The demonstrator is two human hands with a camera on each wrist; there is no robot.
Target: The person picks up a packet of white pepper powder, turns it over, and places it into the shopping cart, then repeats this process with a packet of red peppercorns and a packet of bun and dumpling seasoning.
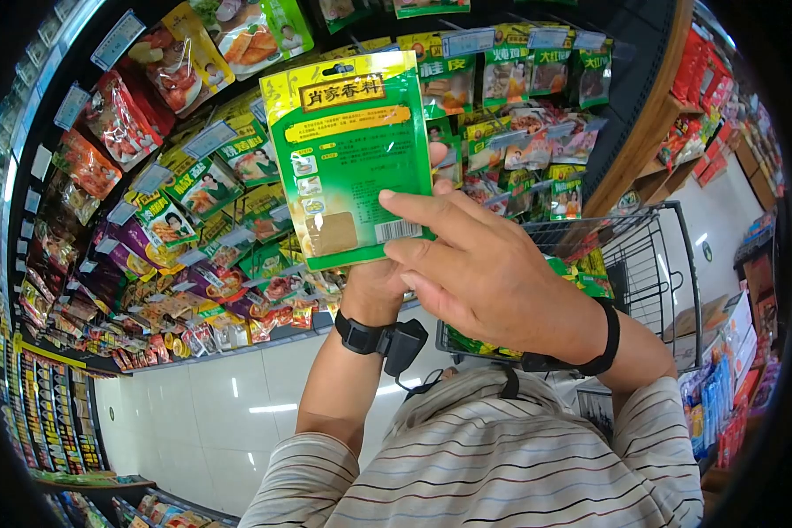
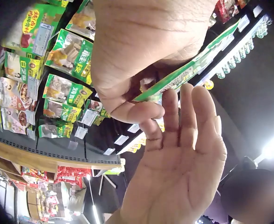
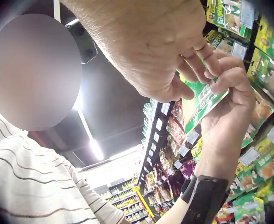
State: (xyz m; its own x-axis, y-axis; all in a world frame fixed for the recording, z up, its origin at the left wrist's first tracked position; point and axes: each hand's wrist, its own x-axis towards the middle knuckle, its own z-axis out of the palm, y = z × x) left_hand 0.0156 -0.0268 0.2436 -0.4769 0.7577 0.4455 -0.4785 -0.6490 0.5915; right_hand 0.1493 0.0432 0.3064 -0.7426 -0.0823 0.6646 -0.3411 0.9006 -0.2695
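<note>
A green and yellow spice packet stands upright in front of the body, its printed back with a barcode and a small brown window facing the head camera. My left hand grips it from behind by the side and lower edge; in the head view most of that hand is hidden by the packet. Over the packet's lower right corner lies my right hand, fingers extended with their tips at the printed face. The left wrist view shows this right hand's palm with its fingers loosely straight against the packet.
Racks of hanging seasoning packets with price tags fill the left and back. A black wire shopping cart holding green packets stands at the right. Pale floor tiles lie below, and a wooden shelf edge rises at the back right.
</note>
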